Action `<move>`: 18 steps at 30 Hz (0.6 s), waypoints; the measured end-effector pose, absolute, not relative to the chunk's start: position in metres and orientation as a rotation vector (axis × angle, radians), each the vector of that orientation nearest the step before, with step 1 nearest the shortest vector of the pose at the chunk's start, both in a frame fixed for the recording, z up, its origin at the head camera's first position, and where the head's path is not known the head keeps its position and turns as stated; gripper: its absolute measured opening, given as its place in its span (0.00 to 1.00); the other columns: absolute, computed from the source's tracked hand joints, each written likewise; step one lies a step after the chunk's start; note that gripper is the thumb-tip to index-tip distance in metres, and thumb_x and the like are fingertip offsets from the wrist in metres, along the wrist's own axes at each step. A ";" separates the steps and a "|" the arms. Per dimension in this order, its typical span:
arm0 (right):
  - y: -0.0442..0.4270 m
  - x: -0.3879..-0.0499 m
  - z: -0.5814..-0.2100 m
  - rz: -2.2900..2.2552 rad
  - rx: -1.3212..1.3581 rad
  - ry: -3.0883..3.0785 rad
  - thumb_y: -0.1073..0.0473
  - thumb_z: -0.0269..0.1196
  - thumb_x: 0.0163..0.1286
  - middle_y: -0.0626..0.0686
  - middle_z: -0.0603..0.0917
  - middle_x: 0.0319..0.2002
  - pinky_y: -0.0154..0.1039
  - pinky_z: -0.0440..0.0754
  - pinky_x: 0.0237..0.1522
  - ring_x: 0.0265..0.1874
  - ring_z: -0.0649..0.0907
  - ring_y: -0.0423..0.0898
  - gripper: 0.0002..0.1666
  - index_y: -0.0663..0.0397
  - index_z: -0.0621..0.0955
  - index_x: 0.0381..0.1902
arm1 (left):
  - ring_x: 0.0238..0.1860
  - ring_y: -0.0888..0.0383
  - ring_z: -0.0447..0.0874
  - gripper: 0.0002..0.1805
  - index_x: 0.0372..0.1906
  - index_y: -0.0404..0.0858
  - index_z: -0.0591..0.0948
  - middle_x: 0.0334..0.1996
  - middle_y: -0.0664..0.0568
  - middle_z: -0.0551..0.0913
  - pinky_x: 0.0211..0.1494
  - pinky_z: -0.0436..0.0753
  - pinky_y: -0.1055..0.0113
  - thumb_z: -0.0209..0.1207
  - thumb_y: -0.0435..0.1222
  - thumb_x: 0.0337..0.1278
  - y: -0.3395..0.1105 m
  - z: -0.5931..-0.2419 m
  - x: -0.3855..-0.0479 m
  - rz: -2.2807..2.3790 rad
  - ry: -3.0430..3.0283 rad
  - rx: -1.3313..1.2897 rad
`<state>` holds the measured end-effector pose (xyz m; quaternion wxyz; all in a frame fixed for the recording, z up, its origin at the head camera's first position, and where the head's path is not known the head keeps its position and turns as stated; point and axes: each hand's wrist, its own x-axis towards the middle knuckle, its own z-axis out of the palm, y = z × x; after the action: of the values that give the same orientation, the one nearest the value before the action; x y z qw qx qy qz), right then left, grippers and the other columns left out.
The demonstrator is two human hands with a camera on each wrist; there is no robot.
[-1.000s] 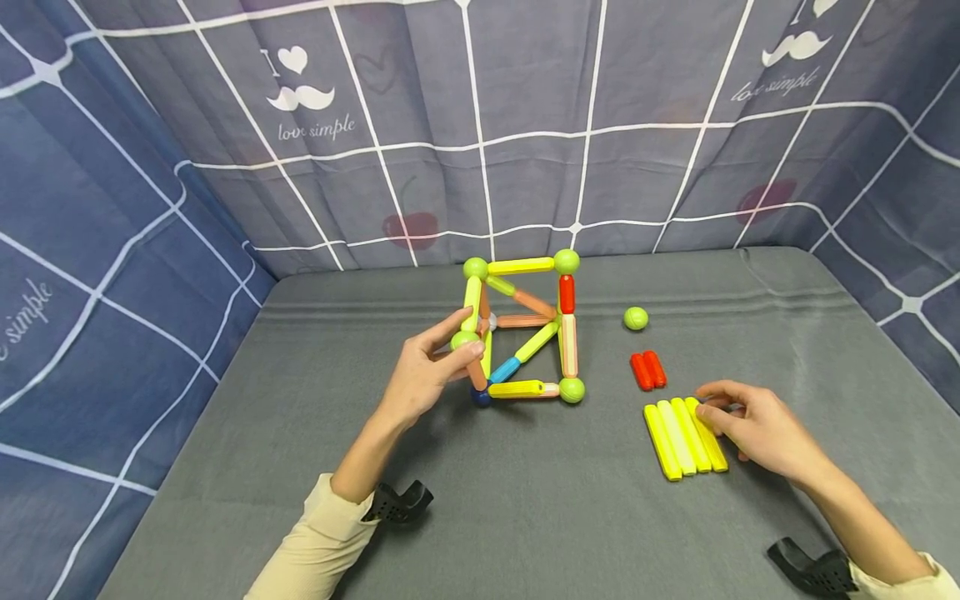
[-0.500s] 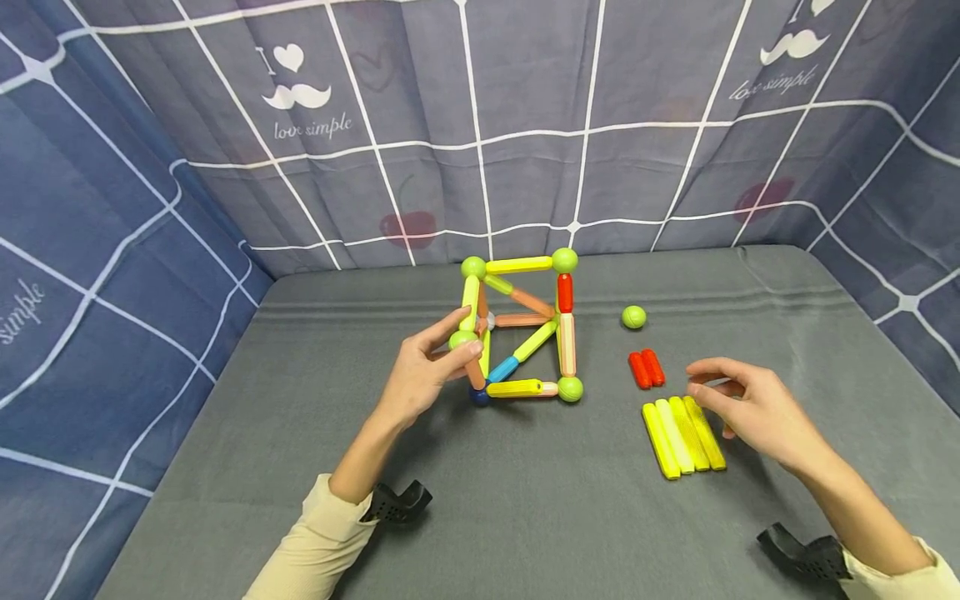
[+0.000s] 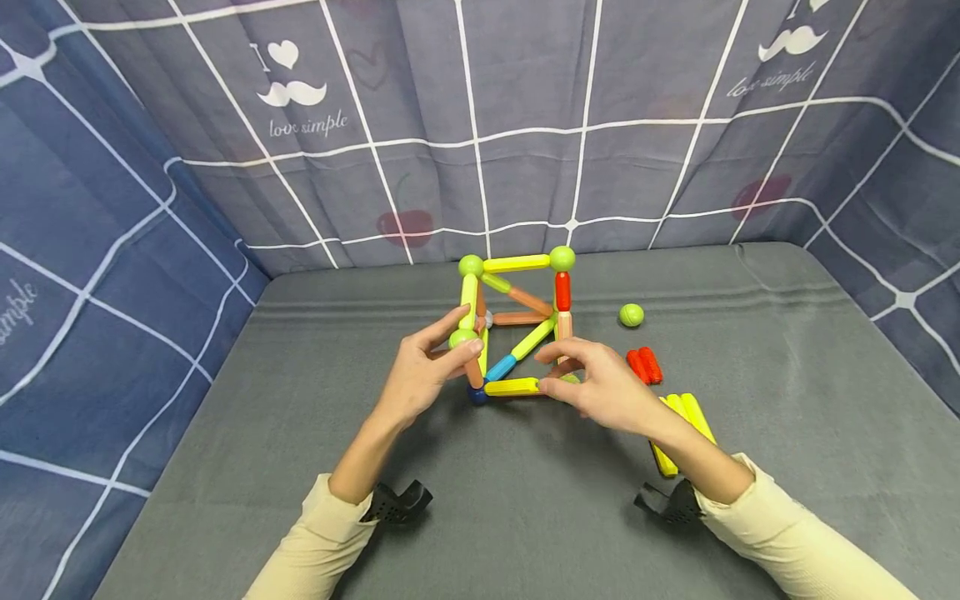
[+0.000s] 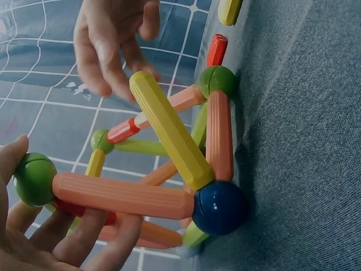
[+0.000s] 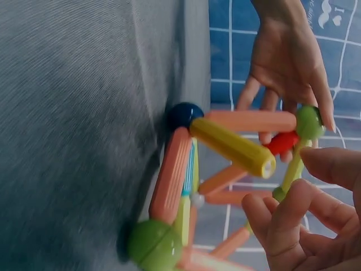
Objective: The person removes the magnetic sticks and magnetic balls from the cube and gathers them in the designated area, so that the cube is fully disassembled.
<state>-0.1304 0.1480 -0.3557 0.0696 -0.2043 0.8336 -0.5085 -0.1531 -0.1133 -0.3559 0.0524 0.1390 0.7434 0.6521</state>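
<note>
Head view, landmark = dark blue ball (image 3: 478,394). Ball-and-stick frame (image 3: 534,337) stands above and to the right of it on the gray cloth (image 3: 300,433), dark blue ball as one lower corner. Left hand (image 3: 420,375), left of and slightly above the landmark, holds the green corner ball (image 3: 462,337) between thumb and fingers. Yellow stick (image 3: 512,387) reaches right from the landmark; right hand (image 3: 600,387) is near its far end, fingers loosely bent. Well to the landmark's right: loose green ball (image 3: 632,315), red sticks (image 3: 645,365), yellow sticks (image 3: 667,454) partly behind the right forearm.

Left wrist view: orange stick (image 4: 123,195) joins the landmark to the held ball; left fingers curl beneath the stick. Yellow stick meets the landmark at one end only; right fingertips lie close to the other.

Right wrist view: yellow stick's end, away from the landmark, is bare. Right thumb and forefinger stand apart, moderately wide, holding nothing. Lower green ball (image 5: 155,244) lies below the landmark.
</note>
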 end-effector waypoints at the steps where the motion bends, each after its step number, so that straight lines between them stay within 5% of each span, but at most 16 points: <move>1: 0.144 -0.132 -0.356 -1.519 -0.632 2.513 0.62 0.69 0.65 0.54 0.82 0.46 0.42 0.81 0.18 0.40 0.83 0.48 0.15 0.54 0.83 0.49 | 0.52 0.47 0.83 0.31 0.72 0.46 0.70 0.64 0.42 0.75 0.48 0.84 0.58 0.63 0.38 0.65 -0.113 -0.356 -0.153 1.985 2.257 0.423; 9: 0.129 -0.136 -0.362 -1.388 -0.728 2.618 0.66 0.68 0.64 0.53 0.85 0.46 0.40 0.81 0.40 0.42 0.84 0.46 0.13 0.54 0.85 0.46 | 0.51 0.48 0.84 0.30 0.71 0.46 0.71 0.62 0.43 0.77 0.48 0.84 0.58 0.63 0.37 0.65 -0.112 -0.355 -0.153 2.015 2.245 0.413; 18: 0.129 -0.135 -0.368 -1.442 -0.680 2.591 0.67 0.66 0.65 0.52 0.85 0.42 0.39 0.81 0.18 0.37 0.83 0.48 0.10 0.55 0.85 0.44 | 0.51 0.47 0.83 0.31 0.71 0.45 0.71 0.63 0.40 0.76 0.47 0.84 0.59 0.64 0.37 0.64 -0.112 -0.355 -0.152 1.998 2.271 0.398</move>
<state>-0.1348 0.1289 -0.3681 0.0497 -0.2233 0.8505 -0.4735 -0.1519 -0.1121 -0.3551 0.0456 0.1302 0.7436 0.6543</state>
